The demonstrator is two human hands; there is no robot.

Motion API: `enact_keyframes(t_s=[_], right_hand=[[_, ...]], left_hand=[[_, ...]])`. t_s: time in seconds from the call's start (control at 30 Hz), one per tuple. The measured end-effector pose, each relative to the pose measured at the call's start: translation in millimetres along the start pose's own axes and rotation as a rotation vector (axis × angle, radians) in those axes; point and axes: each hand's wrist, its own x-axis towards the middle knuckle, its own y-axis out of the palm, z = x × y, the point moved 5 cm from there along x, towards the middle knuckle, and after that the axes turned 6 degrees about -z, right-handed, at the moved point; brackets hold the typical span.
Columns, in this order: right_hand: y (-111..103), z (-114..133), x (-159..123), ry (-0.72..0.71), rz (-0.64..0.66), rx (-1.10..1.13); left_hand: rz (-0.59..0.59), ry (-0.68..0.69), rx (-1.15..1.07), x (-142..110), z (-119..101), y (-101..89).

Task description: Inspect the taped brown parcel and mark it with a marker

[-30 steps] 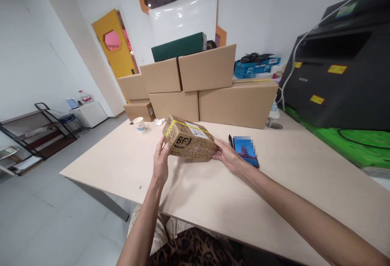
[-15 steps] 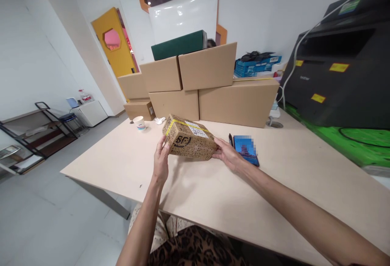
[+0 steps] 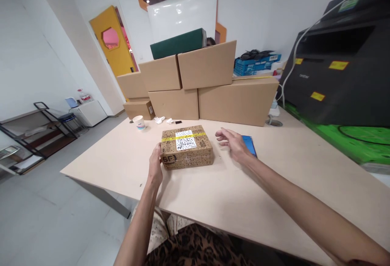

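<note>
A cardboard parcel [image 3: 199, 142] printed with dark marks sits flat on the table, with yellow tape and a white label on top. My left hand [image 3: 156, 165] rests against its left side, fingers stretched along it and partly hidden by the box edge. To the right of the parcel, apart from it, my right hand [image 3: 233, 143] is open with nothing in it, fingers slightly curled. Just behind that hand lies a blue-screened tablet or phone [image 3: 250, 147], partly covered by the hand.
Large cardboard boxes [image 3: 234, 105] are stacked across the back, topped by a green binder [image 3: 179, 44]. A paper cup [image 3: 139, 122], crumpled tissue [image 3: 159, 120] and a small black object [image 3: 178, 122] stand before them. A black printer [image 3: 341, 66] is at the right.
The parcel, tilted between both hands before, has been lowered flat onto the table and turned. My right hand has let go and moved slightly right, while my left hand stays against its side.
</note>
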Motion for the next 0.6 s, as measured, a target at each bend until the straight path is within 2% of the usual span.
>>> enact_keyframes(t_s=[0.03, 0.13, 0.2, 0.23, 0.4, 0.6], right_hand=[[-4.3, 4.6, 5.3, -0.072, 0.013, -0.137], [-12.0, 12.5, 14.8, -0.28, 0.074, -0.766], [-15.4, 10.7, 15.4, -0.331, 0.093, -1.072], [-16.8, 8.6, 14.4, -0.328, 0.098, -1.151], [-16.9, -4.6, 7.4, -0.271, 0.147, -1.36], [-14.1, -12.1, 8.1, -0.238, 0.201, -1.403]], left_hand=[[-0.001, -0.012, 0.019, -0.8, 0.7, -1.6], [0.001, -0.005, 0.028, -2.8, 1.3, -2.8], [-0.012, 0.009, 0.014, -3.3, 2.0, -2.3], [-0.02, 0.012, 0.005, -3.3, 2.7, -1.9], [-0.062, -0.002, -0.058, -0.3, 9.3, -1.7], [-0.06, 0.015, -0.091, 0.7, 10.7, -1.9]])
